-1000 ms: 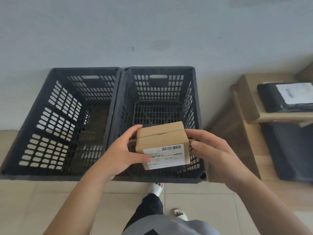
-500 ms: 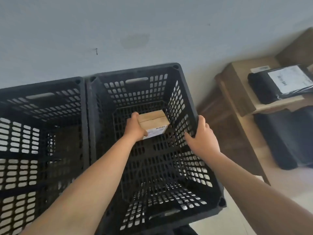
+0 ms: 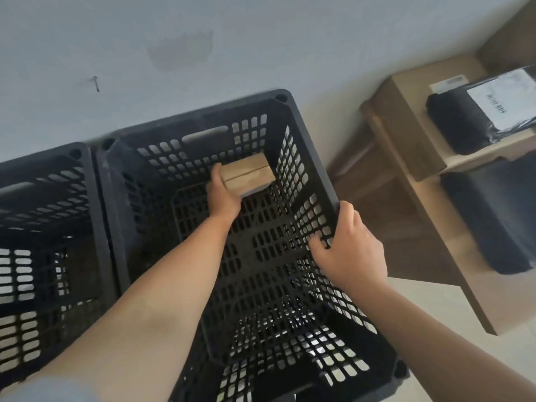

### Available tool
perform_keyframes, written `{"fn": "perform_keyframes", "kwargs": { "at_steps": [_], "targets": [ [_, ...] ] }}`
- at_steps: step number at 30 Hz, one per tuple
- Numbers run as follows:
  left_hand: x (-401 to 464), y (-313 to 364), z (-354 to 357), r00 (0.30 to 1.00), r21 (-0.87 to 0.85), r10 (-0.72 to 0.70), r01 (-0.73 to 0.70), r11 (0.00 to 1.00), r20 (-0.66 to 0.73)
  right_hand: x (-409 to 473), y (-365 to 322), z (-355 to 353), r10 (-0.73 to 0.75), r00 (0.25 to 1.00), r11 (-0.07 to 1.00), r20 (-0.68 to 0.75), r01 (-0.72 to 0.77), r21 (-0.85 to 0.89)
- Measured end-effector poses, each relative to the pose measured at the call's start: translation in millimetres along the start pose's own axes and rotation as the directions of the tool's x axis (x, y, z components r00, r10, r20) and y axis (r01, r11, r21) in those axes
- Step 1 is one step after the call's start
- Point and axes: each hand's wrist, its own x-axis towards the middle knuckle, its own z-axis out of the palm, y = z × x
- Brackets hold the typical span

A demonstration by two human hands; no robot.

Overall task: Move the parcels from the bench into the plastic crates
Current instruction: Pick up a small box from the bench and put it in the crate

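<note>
Scanning from the left, with the right-hand crate (image 3: 261, 256) as landmark: a second black plastic crate (image 3: 49, 242) stood touching its left wall, no parcel visible in the part that showed.

Inside the landmark crate, the left hand (image 3: 222, 195) reached down to the far right corner, fingers curled round the near and left faces of a small cardboard parcel (image 3: 248, 177). Parcel sat low in that corner, close against the far and right walls; could not tell whether it rested on the crate floor or was a little above it. Its label edge showed pale at the lower side.

On the landmark crate's right rim, the right hand (image 3: 348, 248) gripped the wall, thumb inside against the lattice, fingers wrapped over the outer edge.

Right of the crate, well apart: the wooden counter (image 3: 417, 181), carrying a brown box (image 3: 406, 123) with a black bagged parcel (image 3: 470, 117) lying on top of it, white label up. Another black bag (image 3: 493, 221) lay nearer on the counter.

Judgement: step in hand was setting down the cardboard parcel. Next move would call for the left hand to let go and lift clear of the walls, then a reach right to the counter for the black bagged parcel. Several parcels remained; task looked early.
</note>
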Motion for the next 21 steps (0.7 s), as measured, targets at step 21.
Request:
{"fn": "perform_keyframes", "kwargs": {
  "at_steps": [21],
  "targets": [
    [11.3, -9.0, 15.5, 0.994, 0.077, 0.080, -0.086, 0.993, 0.079, 2.5, 5.4, 5.1, -0.020, 0.999, 0.999, -0.037, 0.021, 0.034]
  ]
}}
